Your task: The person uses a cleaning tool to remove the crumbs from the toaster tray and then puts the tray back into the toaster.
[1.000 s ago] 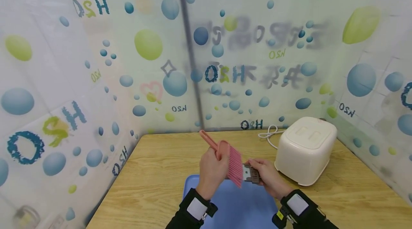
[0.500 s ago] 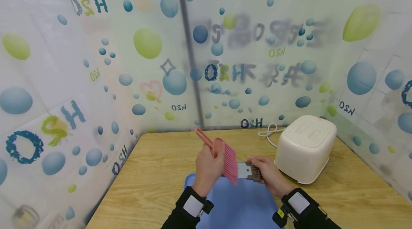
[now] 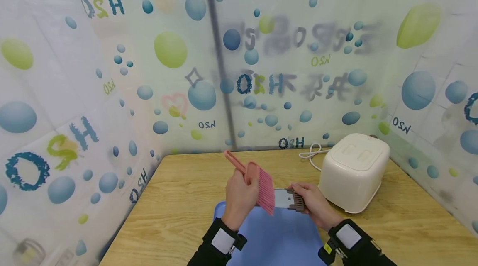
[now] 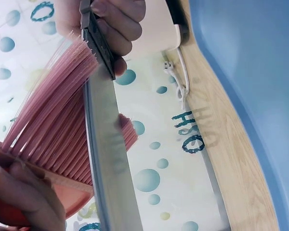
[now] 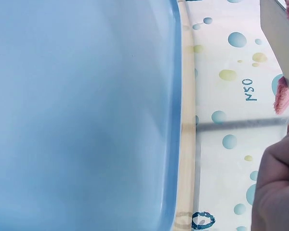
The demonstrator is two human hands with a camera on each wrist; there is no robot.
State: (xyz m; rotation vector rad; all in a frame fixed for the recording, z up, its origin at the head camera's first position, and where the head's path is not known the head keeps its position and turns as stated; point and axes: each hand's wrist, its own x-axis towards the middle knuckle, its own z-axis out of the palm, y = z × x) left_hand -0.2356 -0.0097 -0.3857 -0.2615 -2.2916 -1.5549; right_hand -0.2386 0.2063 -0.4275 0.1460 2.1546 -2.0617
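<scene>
My left hand [image 3: 240,195] grips a pink brush [image 3: 266,191] with long soft bristles, its handle pointing up and left. In my right hand [image 3: 316,204] I hold the grey-brown slotted end of a flat metal crumb tray [image 3: 284,198]. The bristles [image 4: 58,120] lie against the tray's plate [image 4: 108,144] in the left wrist view, and some tips show beyond its other face. The brush hides the plate's left part in the head view. Both hands are above a blue tray [image 3: 276,241]. Only part of the right hand [image 5: 279,183] shows in the right wrist view.
A cream toaster [image 3: 354,174] stands at the right on the wooden table [image 3: 168,208], its white cord [image 3: 311,156] looped behind it. Curtains [image 3: 186,50] printed with bubbles enclose the table's back and sides.
My left hand has moved slightly left with the brush along the crumb tray, so more bare metal shows beside the slotted end. The right hand stays nearly still.
</scene>
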